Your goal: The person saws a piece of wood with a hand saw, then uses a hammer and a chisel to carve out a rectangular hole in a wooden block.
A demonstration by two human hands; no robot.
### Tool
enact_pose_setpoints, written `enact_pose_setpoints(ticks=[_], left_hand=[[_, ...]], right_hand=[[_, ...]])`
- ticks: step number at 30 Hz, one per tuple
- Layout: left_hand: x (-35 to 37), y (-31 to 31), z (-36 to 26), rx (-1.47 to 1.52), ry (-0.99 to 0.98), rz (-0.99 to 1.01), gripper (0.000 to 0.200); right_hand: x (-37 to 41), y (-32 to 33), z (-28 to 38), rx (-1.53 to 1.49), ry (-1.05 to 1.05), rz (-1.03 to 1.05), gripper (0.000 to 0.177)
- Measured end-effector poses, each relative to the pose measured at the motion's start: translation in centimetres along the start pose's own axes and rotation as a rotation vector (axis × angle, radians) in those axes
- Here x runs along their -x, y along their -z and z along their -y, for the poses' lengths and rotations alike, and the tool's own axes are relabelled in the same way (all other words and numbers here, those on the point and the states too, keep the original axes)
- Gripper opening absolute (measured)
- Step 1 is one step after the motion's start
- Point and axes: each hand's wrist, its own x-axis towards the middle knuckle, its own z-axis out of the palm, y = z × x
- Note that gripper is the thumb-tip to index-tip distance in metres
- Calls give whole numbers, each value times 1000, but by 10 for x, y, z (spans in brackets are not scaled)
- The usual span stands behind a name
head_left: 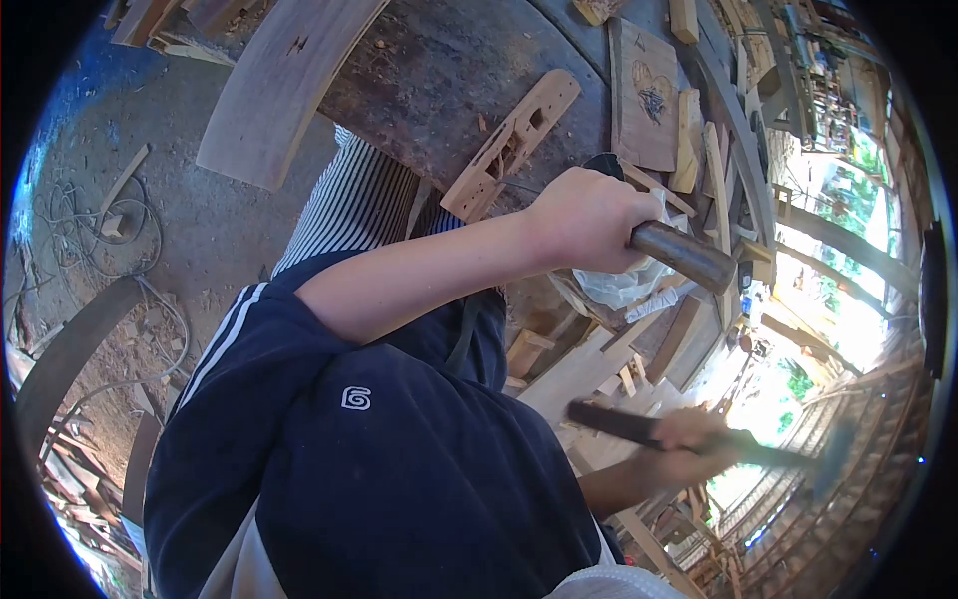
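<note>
My left hand [591, 220] is closed in a fist round a tool with a dark wooden handle [685, 256], whose butt sticks out to the right. Just left of that fist, a carved wooden piece [511, 145] with slots and holes lies on the dark worktop [424, 75]. The working end of this tool is mostly hidden by the fist. Lower right, my right hand [694, 441], blurred by motion, grips the dark handle of a hammer [614, 423]. The hammer's head is smeared and points right, apart from the handle in my left hand.
A curved board [284, 85] overhangs the worktop's left edge. Beyond the carved piece lies a flat board with a dark drawing [644, 95]. Crumpled clear plastic [624, 285] sits under my left hand. Wood offcuts lie at right; a cable [158, 225] crosses the floor at left.
</note>
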Motion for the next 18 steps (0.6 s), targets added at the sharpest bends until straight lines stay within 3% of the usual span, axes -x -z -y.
enact_pose_setpoints(ticks=[1, 2, 5, 8, 11, 13, 14, 16, 17, 18], left_hand=[[0, 1, 3, -7, -1, -3, 18], [1, 3, 7, -67, 1, 19, 18], [4, 3, 11, -110, -72, 57, 19], [8, -2, 10, -81, -130, 60, 19], [8, -4, 10, -73, -136, 34, 20], [8, -4, 10, -65, -140, 20, 20], [7, -3, 11, -58, -137, 7, 20], [6, -1, 16, -56, -136, -10, 19], [8, 1, 24, -79, -100, 7, 20], [10, 2, 28, -100, -64, 30, 20]], right_hand=[[4, -36, 15, 416, -240, -28, 33], [3, -55, 26, 358, -672, -62, 27], [4, -22, 18, 376, -710, -151, 27], [-3, -10, 41, 250, -455, -204, 43], [-10, 29, 49, -85, -290, -61, 44], [-17, 2, 51, -9, -47, -314, 40], [-13, -10, 43, -11, -45, -316, 40], [-3, -25, 25, 232, -311, -136, 30], [1, -27, 21, 226, -308, -137, 30], [5, -28, 20, 344, -540, -46, 25]])
